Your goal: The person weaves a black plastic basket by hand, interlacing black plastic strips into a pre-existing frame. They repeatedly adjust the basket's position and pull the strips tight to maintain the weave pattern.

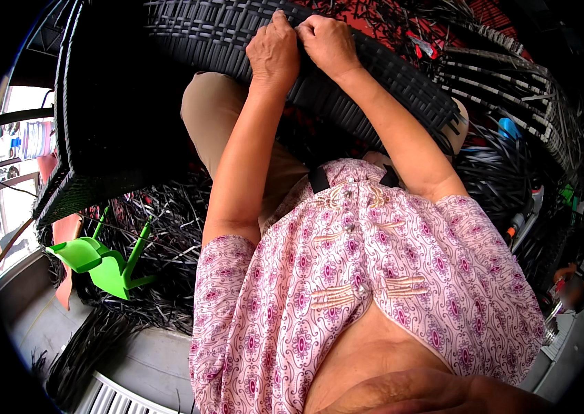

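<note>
At the knees [210, 110] lies a dark weave [392, 86], its long axis oblique from upper left to lower right, the right end pointing toward the right knee. The left hand [274, 55] and right hand [328, 45] lie side by side upon it, fingers curled; whether they grip a strand cannot be told. Beyond, black strips [441, 19] litter a red surface [377, 43].

A wicker panel [402, 90] is lying before the person [368, 269], the left hand [274, 56] and right hand [328, 47] on it. To the left, a chair [110, 273] is lying on strips [176, 238]; to the right, a frame [499, 62] is sitting beyond the panel.
</note>
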Demonstrator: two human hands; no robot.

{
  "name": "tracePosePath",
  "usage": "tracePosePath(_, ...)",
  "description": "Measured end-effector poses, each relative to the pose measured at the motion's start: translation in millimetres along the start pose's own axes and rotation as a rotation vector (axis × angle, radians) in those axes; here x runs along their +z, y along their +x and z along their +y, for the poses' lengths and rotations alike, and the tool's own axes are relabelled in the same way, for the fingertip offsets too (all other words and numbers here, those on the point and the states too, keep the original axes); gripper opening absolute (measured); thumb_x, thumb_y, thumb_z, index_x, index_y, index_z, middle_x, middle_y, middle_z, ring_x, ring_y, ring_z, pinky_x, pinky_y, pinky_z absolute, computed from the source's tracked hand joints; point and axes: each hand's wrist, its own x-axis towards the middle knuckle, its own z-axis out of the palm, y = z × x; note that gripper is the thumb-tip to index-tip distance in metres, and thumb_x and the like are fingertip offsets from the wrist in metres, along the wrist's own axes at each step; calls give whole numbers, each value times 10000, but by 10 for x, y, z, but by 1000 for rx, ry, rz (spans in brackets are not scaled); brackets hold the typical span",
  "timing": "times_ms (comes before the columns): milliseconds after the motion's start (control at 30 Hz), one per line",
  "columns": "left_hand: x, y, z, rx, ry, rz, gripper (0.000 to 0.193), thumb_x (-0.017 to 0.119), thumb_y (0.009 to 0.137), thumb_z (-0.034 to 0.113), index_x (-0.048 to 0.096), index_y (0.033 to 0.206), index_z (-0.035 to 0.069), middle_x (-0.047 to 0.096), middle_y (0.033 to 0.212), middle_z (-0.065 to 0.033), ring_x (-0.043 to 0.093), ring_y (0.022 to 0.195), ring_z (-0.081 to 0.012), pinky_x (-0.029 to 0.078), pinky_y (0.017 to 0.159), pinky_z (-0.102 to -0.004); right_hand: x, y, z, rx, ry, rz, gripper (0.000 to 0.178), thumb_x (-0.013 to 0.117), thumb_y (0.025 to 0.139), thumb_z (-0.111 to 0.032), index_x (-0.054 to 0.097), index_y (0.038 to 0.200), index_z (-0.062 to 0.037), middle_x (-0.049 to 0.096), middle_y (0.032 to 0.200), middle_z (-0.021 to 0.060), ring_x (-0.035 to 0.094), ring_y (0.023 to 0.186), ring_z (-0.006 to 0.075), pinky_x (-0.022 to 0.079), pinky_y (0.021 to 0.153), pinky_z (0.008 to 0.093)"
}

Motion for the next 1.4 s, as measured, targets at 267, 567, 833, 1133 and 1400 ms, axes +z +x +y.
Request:
tracePosePath(267,-26,-16,-97,-131,-177,-47,407,580,874,122,541,1273,52,707,919,-150,685,864,-329,539,744,-447,2,-19,-42,0,-52,-16,211,647,865,-234,679,766,-52,666,724,178,666,704,382,542,656,458)
tracePosePath(567,9,-16,-197,-177,-332,-105,421,583,866,106,525,1277,35,713,942,-172,689,899,-344,539,779,-453,-55,2,-201,-13,-226,-127,229,610,842,-226,685,753,-29,695,776,193,689,752,384,550,708,496)
tracePosePath(833,35,-19,-264,-222,-527,-67,416,608,838,96,550,1243,23,730,914,-132,695,889,-319,538,799,-428,46,5,-194,-34,-232,-128,167,614,818,-172,692,777,-29,700,803,191,693,772,388,551,712,498)
tracePosePath(1133,233,13,-538,-448,-1156,-108,481,675,768,36,577,1233,-37,715,885,-88,661,792,-131,526,743,-257,81,6,-328,-102,-373,-165,122,642,789,-102,651,856,0,690,887,200,702,795,370,563,712,462)
tracePosePath(1400,273,79,-514,-527,-1120,-106,419,731,820,39,599,1206,-57,685,930,-62,639,826,-109,508,734,-224,-23,-36,-290,-86,-256,-192,174,687,798,-127,651,916,-5,671,944,200,684,863,371,559,765,435)
